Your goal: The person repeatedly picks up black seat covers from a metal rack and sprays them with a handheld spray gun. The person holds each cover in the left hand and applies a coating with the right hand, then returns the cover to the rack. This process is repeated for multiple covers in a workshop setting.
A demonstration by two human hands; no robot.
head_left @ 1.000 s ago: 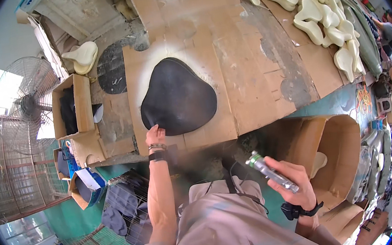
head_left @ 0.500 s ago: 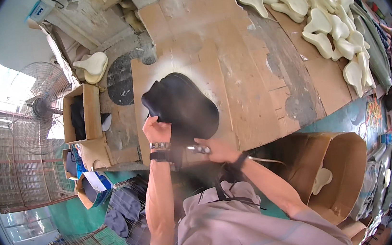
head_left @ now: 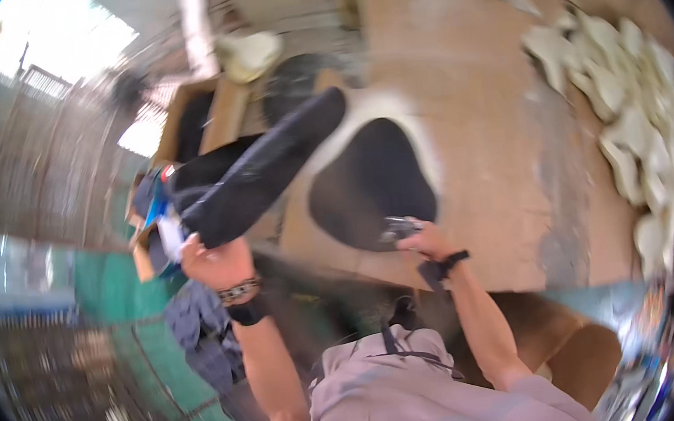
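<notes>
My left hand is closed on the near edge of a black bicycle saddle cover. The cover is lifted and tilted, left of the work spot. A second dark, saddle-shaped piece lies flat on the cardboard, ringed by a whitish coating. In my right hand is a small metal spray gun, its front over the near right edge of the flat piece. Motion blurs the gun's details.
Cardboard sheets cover the bench. Cream foam saddles are heaped at the right, and another foam saddle lies at the far left. An open carton stands beyond the lifted cover. A large cardboard box is below the bench at right.
My left hand has carried the black cover left and up off the work spot, uncovering the flat dark piece. The right hand with the spray gun has moved right. The view has turned.
</notes>
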